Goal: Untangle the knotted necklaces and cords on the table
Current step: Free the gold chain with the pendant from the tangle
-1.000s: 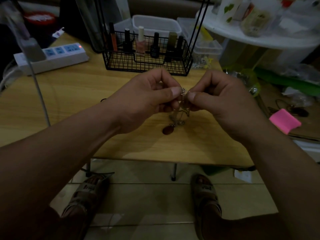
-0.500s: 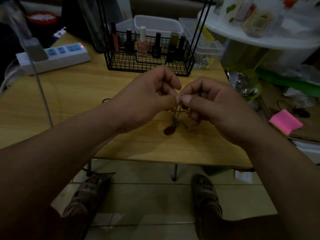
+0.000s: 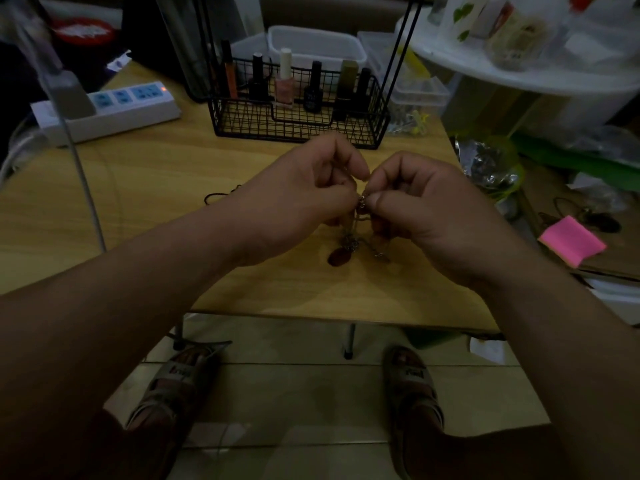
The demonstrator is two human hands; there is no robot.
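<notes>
The left hand [image 3: 294, 202] and right hand [image 3: 426, 216] meet knuckle to knuckle above the table, fingers curled in tight; thumb and forefinger of each pinch the same small knot of a thin metal chain necklace [image 3: 361, 201]; the rest of the chain hangs roughly straight down from the pinch, its long axis vertical, ending in a loose clump and a dark reddish oval pendant [image 3: 338, 257] low by the tabletop; whether the pendant touches the wood I cannot tell. Near, two sandalled feet [image 3: 173, 375] stand on a pale tiled floor [image 3: 294, 393]; the light wooden table [image 3: 156, 188] lies beyond; a thin black cord [image 3: 216, 195] rests on it left of the hands; farther, a black wire basket [image 3: 298, 123] holds nail polish bottles [image 3: 284, 84]; a white power strip [image 3: 114, 110] sits far left; a pink block [image 3: 571, 242] lies off to the right.
</notes>
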